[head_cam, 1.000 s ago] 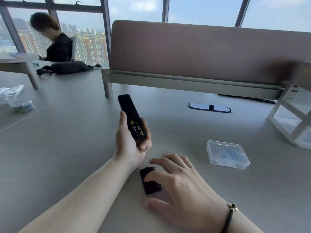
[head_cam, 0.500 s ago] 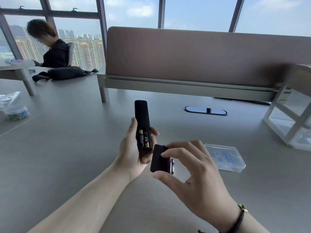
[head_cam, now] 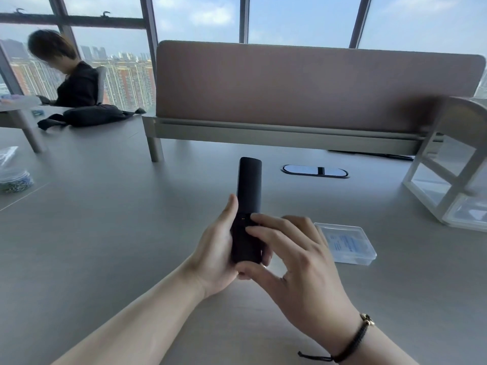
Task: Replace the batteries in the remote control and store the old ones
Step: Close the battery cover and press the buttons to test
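Note:
My left hand [head_cam: 213, 256] holds the black remote control [head_cam: 249, 185] upright above the grey table [head_cam: 105, 233], back side facing me. The black battery cover [head_cam: 243, 243] lies over the remote's lower part, with a thin gap at its top edge where a bit of gold battery end shows. My right hand [head_cam: 295, 262] pinches that cover between fingertips on top and thumb at the bottom end. A clear plastic box [head_cam: 347, 242] with a blue-printed label inside sits closed on the table just right of my hands.
A white open-frame shelf [head_cam: 448, 185] stands at the right. A brown divider panel [head_cam: 316, 85] runs across the back behind a cable slot [head_cam: 315, 171]. A small tub of bits [head_cam: 14, 180] and a black bag [head_cam: 92, 115] lie far left, near a seated person [head_cam: 71, 75].
My right hand lifted the battery cover off the table, carried it to the remote and set it over the battery bay. The batteries, exposed before, are now almost covered.

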A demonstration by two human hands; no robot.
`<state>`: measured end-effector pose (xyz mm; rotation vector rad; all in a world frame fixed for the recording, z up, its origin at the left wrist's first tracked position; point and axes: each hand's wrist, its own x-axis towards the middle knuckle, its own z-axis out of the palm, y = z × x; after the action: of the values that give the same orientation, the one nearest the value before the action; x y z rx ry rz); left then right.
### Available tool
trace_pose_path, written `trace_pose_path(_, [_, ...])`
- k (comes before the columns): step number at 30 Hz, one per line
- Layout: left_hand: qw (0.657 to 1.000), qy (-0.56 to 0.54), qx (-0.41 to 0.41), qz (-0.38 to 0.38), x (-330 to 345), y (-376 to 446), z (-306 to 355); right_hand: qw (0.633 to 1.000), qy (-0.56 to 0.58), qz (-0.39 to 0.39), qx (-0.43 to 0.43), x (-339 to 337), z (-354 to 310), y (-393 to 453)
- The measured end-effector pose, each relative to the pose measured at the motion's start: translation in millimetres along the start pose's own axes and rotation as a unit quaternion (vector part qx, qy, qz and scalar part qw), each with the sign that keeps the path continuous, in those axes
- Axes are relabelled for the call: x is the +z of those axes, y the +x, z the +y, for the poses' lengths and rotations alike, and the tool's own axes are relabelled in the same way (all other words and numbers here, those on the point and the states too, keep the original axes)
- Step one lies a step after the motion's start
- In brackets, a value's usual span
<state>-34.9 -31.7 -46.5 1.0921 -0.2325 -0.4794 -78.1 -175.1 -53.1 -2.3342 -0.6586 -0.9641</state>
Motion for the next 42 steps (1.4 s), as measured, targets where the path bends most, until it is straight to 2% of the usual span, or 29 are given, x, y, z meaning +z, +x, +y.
trace_pose_path(9, [0.994,-0.106,-0.004,0.025,5.4,-3.0,3.6,1.000,-0.020,0.013,0.012,1.5,3.7,0.1])
trace_pose_path(23, [0.991,-0.126,-0.023,-0.027,13.1,-7.4,7.3,0.994,-0.084,0.063,0.015,-3.3,-2.7,-1.1])
trace_pose_path(31, [0.989,-0.136,-0.024,-0.054,14.2,-8.4,6.0,0.995,-0.087,0.048,0.014,-3.8,-1.9,-0.4])
trace_pose_path(38, [0.996,-0.088,0.020,-0.022,2.6,-2.1,3.5,0.998,-0.029,0.017,0.057,-2.6,2.2,0.7])
trace_pose_path(42, [0.997,-0.043,0.053,0.043,-0.1,-3.0,8.5,0.993,0.034,0.004,0.109,-2.1,3.1,1.2])
